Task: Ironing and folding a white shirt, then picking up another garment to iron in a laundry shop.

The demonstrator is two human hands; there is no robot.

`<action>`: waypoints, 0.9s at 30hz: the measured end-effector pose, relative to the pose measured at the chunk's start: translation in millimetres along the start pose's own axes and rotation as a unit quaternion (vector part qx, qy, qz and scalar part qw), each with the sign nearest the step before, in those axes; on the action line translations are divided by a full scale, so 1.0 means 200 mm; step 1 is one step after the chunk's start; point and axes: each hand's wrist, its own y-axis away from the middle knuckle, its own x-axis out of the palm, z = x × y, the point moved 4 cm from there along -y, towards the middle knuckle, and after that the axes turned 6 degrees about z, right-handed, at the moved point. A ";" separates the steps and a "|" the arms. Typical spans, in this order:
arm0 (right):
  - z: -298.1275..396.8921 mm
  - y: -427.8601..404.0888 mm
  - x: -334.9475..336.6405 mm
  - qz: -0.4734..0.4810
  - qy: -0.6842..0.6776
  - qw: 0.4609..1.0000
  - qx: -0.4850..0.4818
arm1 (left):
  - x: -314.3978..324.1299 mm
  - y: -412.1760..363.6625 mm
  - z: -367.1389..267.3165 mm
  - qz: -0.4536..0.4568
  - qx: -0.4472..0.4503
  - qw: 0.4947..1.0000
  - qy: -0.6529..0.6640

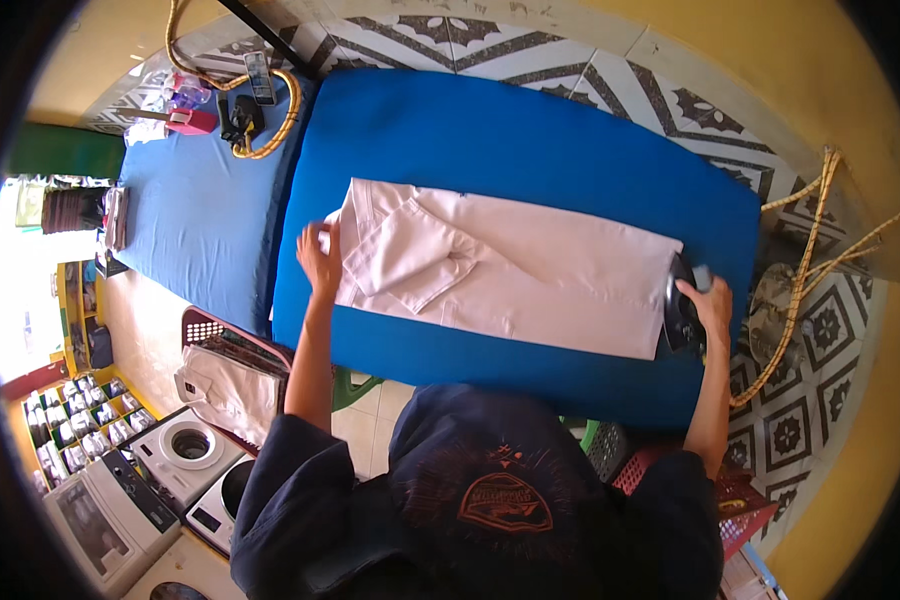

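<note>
A pale pinkish-white garment lies stretched across the blue padded ironing table, part of its fabric folded back over the left half. At its left end, my left hand grips the edge of the cloth between thumb and fingers. My right hand is closed around the handle of a dark clothes iron. The iron sits at the garment's right end, touching or just beside its edge; the right hand is slightly blurred.
A yellow braided cord hangs at the right. On the lighter blue table are a phone, a pink tape dispenser and a black corded device. A basket of folded clothes stands lower left, near washing machines.
</note>
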 end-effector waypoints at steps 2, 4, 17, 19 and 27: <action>0.46 0.07 -0.05 0.069 -0.001 0.993 -0.091 | 0.09 -0.20 0.06 0.013 0.005 0.998 -0.067; 0.75 0.06 0.08 0.028 0.020 0.983 -0.182 | 0.25 -0.37 0.09 0.097 -0.049 0.988 -0.110; 1.61 0.07 0.82 0.047 -0.065 0.985 -0.151 | 0.55 -0.49 0.25 0.097 -0.227 0.968 0.047; 1.33 0.01 0.73 -0.013 -0.060 0.996 -0.068 | 0.55 -0.48 0.27 0.105 -0.233 0.965 0.060; 0.23 -0.08 0.40 -0.153 -0.094 0.975 0.131 | 0.62 -0.49 0.36 0.097 -0.217 0.970 0.059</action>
